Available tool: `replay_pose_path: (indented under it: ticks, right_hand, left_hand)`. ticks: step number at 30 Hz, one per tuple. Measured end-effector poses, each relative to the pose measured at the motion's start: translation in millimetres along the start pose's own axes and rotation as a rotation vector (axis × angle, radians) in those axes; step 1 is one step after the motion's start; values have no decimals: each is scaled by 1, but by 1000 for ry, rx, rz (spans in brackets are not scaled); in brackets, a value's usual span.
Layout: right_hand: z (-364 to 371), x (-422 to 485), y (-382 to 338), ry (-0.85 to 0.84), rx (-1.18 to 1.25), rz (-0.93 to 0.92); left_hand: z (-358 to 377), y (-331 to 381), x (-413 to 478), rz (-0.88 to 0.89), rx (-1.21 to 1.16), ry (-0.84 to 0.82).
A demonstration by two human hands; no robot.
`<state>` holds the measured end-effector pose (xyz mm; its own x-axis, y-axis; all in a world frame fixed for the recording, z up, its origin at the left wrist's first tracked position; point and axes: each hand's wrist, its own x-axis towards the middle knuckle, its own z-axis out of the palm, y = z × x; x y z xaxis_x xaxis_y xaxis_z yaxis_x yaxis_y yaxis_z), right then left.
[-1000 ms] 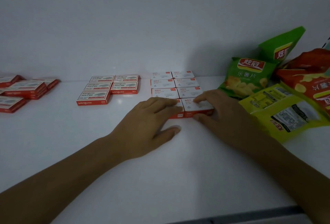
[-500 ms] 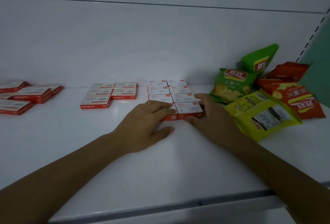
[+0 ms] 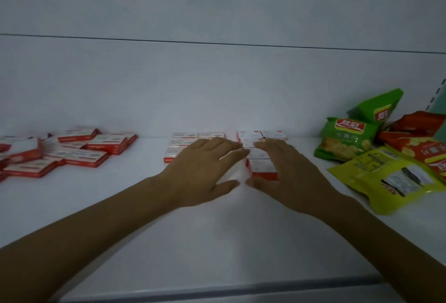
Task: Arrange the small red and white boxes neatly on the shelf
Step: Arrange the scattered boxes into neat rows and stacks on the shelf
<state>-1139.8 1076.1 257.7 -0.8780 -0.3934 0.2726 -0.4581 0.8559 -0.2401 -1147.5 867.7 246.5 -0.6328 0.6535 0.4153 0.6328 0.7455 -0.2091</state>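
Observation:
A block of small white boxes with red sides lies in two columns toward the back of the white shelf. My left hand lies flat with its fingers spread over the block's left column. My right hand lies flat over the right column, thumb on the shelf in front of the nearest box. Both hands hide most of the block; the two rearmost boxes show behind the fingertips. Neither hand grips a box.
A second neat group of red boxes sits just left of the block, partly behind my left hand. A loose pile of red boxes spreads at the far left. Green, yellow and red snack bags crowd the right.
The view has shifted left and up, showing more of the left pile. Both hands have moved farther back over the block, and their thumbs have come closer together.

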Motion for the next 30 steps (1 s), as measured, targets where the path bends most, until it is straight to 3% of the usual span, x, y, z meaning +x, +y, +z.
replay_pose_path:
  ticks: [12,16,20,30]
  right_hand:
    - [77,96,-210,-90,7,-336]
    - [111,121,-277,-111,-13,-428]
    - [135,139,-324,-134,-3,-414]
    - [178,193,-373,41,58,-303]
  left_hand:
    - [-48,-132,-213,-403,-16,-69]
    - [-60,-170,-283,-467,3,-79]
    - [-67,-203,-315,-451,4,-43]
    - [-56,-233,-320,-440,-141,165]
